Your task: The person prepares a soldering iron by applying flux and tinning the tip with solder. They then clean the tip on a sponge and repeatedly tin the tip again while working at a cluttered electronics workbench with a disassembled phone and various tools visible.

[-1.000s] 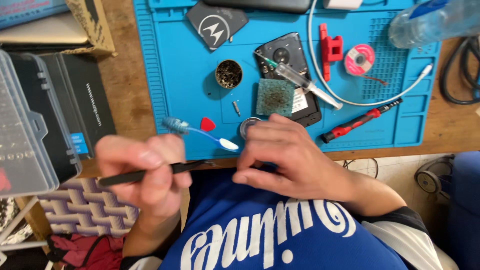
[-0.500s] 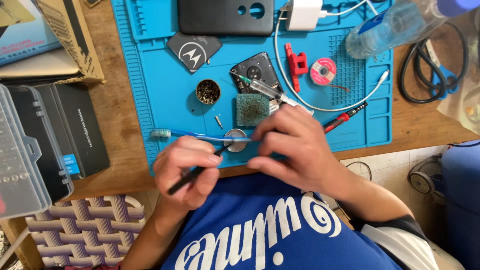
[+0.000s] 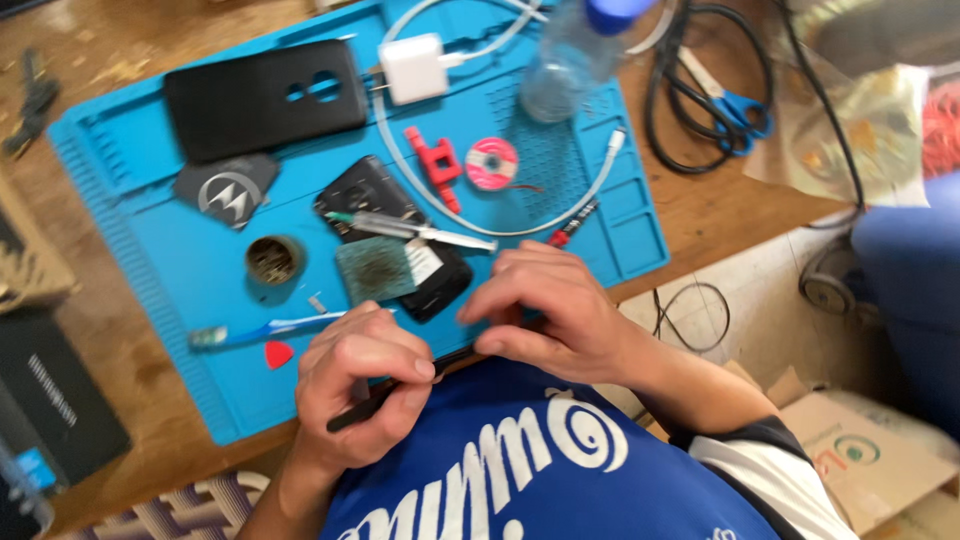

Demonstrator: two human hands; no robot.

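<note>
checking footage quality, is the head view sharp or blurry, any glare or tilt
Head view: slight motion blur overall, softest at the top right around the plastic bottle and clear bag; even daylight, soft shadows, no harsh glare; blue mat sits tilted in frame; left hand and right hand readable but soft.

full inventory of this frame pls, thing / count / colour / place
work mat: 1, blue, on the wooden table
phone back cover: 1, black, far left of the mat
charger plug: 1, white, top of the mat, with a white cable
plastic bottle: 1, clear with blue cap, top right of the mat
solder spool: 1, pink, mid mat
clamp: 1, red, left of the spool
syringe: 1, clear, lying across a dark phone part
small round tin: 1, dark, left mid mat
toothbrush: 1, blue, near edge of the mat
pick: 1, red, below the toothbrush
scissors: 1, blue handles, on the table right of the mat
left hand: grips a thin black tool
right hand: fingers curled at the mat's near edge
</note>
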